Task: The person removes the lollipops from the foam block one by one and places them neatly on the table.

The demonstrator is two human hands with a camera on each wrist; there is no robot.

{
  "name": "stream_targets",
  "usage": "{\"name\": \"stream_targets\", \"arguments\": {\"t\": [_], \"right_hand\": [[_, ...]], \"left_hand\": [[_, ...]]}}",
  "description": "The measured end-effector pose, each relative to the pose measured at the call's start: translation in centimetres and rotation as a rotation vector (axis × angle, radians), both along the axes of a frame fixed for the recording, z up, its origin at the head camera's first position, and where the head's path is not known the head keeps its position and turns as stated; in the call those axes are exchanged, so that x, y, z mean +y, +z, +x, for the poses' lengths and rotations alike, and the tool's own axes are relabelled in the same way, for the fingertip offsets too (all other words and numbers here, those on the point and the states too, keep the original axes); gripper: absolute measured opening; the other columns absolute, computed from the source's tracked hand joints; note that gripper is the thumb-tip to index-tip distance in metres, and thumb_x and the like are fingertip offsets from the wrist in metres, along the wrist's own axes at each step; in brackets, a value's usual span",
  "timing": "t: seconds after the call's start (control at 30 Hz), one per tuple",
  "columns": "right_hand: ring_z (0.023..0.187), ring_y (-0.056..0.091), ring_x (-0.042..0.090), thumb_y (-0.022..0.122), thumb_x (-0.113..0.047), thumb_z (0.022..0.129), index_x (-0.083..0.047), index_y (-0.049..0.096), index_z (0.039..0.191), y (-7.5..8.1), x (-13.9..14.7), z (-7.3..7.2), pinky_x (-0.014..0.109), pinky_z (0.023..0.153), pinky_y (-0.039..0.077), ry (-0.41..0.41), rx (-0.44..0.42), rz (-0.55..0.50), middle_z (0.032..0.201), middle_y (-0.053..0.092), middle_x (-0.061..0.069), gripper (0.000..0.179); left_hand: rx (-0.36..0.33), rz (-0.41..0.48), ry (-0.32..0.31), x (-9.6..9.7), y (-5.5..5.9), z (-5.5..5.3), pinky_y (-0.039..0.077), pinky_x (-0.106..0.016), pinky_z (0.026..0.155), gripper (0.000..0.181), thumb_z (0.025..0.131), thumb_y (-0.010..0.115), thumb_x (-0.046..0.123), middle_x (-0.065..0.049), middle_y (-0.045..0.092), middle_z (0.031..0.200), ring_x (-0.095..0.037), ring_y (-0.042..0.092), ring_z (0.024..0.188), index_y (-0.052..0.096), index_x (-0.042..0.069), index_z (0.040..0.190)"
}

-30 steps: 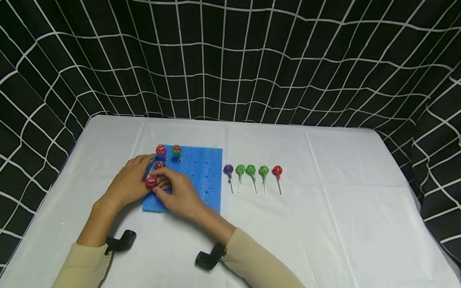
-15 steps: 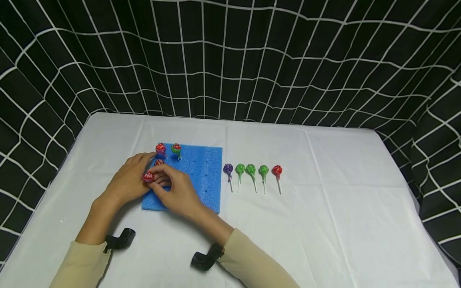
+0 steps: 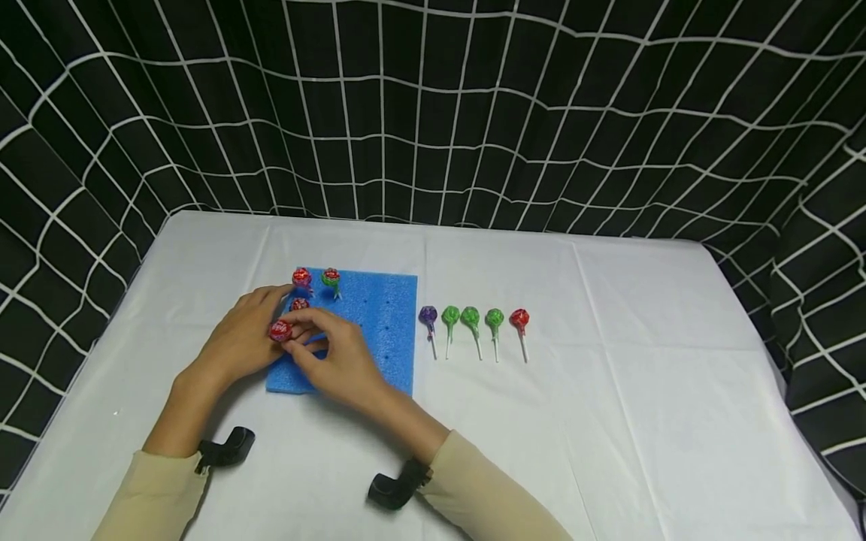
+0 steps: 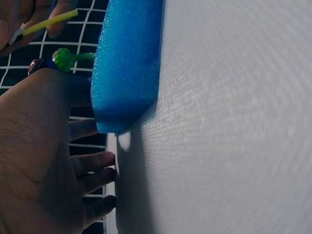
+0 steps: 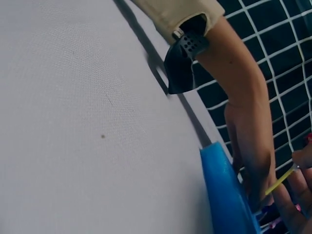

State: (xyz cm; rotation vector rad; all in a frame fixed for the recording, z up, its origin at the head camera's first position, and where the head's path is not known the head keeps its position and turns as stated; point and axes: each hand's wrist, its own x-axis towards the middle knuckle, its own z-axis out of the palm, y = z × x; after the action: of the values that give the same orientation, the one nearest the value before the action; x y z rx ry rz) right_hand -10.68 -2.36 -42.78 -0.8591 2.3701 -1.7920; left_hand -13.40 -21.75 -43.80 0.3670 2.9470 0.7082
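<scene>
My right hand (image 3: 341,361) pinches a red-wrapped lollipop (image 3: 280,330) over the left part of a blue foam board (image 3: 395,353). Its yellowish stick (image 4: 51,22) shows in the left wrist view, with the tip apart from the foam. Along the board's left edge lies my left hand (image 3: 243,334), its fingers extended. Stuck in the board are a red-and-purple lollipop (image 3: 301,277) and a red-and-green lollipop (image 3: 331,277) at the far edge. Another red lollipop (image 3: 300,304) stands nearer, partly hidden behind my right hand.
To the board's right, on the white tablecloth (image 3: 629,361), several lollipops lie in a row: a purple one (image 3: 428,315), three green ones (image 3: 470,317) and a red one (image 3: 519,318). Small holes dot the foam. A black curtain with white grid lines (image 3: 433,113) surrounds the table.
The held lollipop and my right fingers have shifted slightly away from me and to the left. My left hand stays at the board's edge.
</scene>
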Motion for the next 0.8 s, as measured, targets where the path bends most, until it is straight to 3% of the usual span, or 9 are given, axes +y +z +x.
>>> {"name": "stream_targets", "arguments": {"t": [0.17,0.5,0.8], "right_hand": [[0.098,0.073,0.026,0.071,0.001,0.096,0.001,0.067,0.131,0.5,1.1,0.1,0.016,0.082,0.061,-0.007,0.017,-0.003,0.109,0.074,0.019,0.035],[0.098,0.072,0.025,0.072,0.000,0.096,-0.001,0.067,0.128,1.4,3.6,0.7,0.020,0.077,0.063,-0.065,0.030,-0.009,0.105,0.074,0.016,0.033],[0.096,0.072,0.024,0.073,-0.001,0.095,-0.003,0.069,0.127,1.3,6.7,0.5,0.031,0.076,0.066,-0.192,0.051,-0.001,0.102,0.075,0.014,0.032]], "left_hand": [[-0.039,0.012,0.023,0.2,0.0,-0.1,0.032,-0.069,0.124,0.071,0.096,0.065,0.026,-0.027,0.044,0.162,-0.050,0.038,0.152,0.041,0.003,0.160],[-0.029,0.013,0.038,0.5,0.0,0.1,0.033,-0.069,0.123,0.063,0.104,0.057,0.032,-0.027,0.044,0.162,-0.050,0.038,0.152,0.042,0.005,0.160],[-0.035,0.002,0.042,0.6,0.1,0.0,0.032,-0.069,0.124,0.063,0.104,0.055,0.031,-0.029,0.043,0.162,-0.051,0.038,0.152,0.042,0.004,0.160]]}}
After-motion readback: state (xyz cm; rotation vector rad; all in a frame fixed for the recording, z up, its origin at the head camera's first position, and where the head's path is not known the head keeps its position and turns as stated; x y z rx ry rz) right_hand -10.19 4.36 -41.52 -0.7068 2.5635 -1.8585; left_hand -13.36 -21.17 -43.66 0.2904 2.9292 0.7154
